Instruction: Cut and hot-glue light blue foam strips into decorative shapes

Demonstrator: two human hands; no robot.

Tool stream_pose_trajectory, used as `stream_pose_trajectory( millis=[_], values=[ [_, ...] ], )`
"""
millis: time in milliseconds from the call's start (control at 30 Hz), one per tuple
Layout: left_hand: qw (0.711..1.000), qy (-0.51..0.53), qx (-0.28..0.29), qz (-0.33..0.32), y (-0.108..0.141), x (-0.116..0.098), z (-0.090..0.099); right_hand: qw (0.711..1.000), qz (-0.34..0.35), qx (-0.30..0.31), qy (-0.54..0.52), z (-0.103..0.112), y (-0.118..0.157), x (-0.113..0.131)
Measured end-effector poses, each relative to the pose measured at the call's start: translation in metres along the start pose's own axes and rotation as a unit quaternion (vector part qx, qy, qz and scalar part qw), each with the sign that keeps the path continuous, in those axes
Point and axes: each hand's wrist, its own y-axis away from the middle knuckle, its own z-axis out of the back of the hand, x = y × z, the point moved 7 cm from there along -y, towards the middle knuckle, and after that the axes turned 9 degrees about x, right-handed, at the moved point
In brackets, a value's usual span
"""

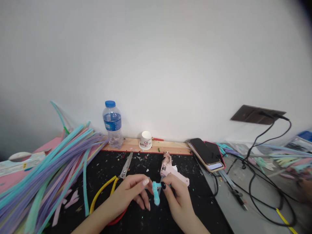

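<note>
My right hand (176, 193) pinches a turquoise pipe cleaner piece (156, 195) between thumb and forefinger. The piece is fuzzy and bent, with a thicker part hanging downward. Just left of it is my left hand (137, 190), its fingers loosely curved and apart, the fingertips close to the piece; whether they touch it I cannot tell. Behind my right hand a pale pink glue gun (179, 176) lies on the black mat (143, 221). Scissors (126, 166) with yellow and red handles lie partly under my left hand and forearm, blades pointing away.
Many pastel pipe cleaners (65, 162) are heaped at left. A water bottle (112, 125) and a small paper cup (145, 140) stand by the wall. At right are stacked phones (207, 152), black cables (253, 182), a cutter knife (237, 197) and a blurred other person's hand (305, 187).
</note>
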Motion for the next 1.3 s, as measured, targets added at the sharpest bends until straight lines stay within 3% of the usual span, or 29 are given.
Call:
stream_pose_trajectory(
  millis=[200, 367, 467, 700, 800, 933, 1033, 1200, 1300],
  values=[
    [0.99, -0.14, 0.013, -0.023, 0.002, -0.004, -0.008, 0.997, 0.03, 0.061, 0.046, -0.012, -0.002, 0.006],
    [0.952, -0.289, -0.098, -0.033, 0.005, -0.013, 0.006, 0.995, -0.021, 0.025, 0.091, -0.005, -0.007, -0.006],
    [0.922, -0.351, -0.157, -0.045, 0.007, -0.018, 0.015, 0.991, 0.0, -0.028, 0.128, 0.003, -0.006, -0.006],
    [0.965, -0.24, -0.102, -0.043, 0.0, -0.013, 0.014, 0.98, 0.057, -0.081, 0.174, 0.012, -0.003, 0.002],
    [0.96, -0.255, -0.104, -0.047, 0.0, -0.014, 0.014, 0.974, 0.07, -0.08, 0.2, 0.013, -0.003, 0.007],
    [0.94, -0.297, -0.158, -0.056, 0.004, -0.018, 0.021, 0.978, 0.08, -0.048, 0.185, 0.005, -0.002, 0.01],
    [0.949, -0.255, -0.174, -0.068, 0.006, -0.017, 0.024, 0.991, 0.053, -0.018, 0.122, -0.005, -0.001, 0.005],
    [0.975, -0.146, -0.148, -0.078, 0.002, -0.009, 0.02, 0.997, -0.075, 0.025, -0.009, -0.018, -0.002, -0.017],
    [0.978, -0.141, -0.137, -0.075, 0.002, -0.01, 0.017, 0.994, -0.108, 0.009, -0.025, -0.012, -0.004, -0.024]
  ],
)
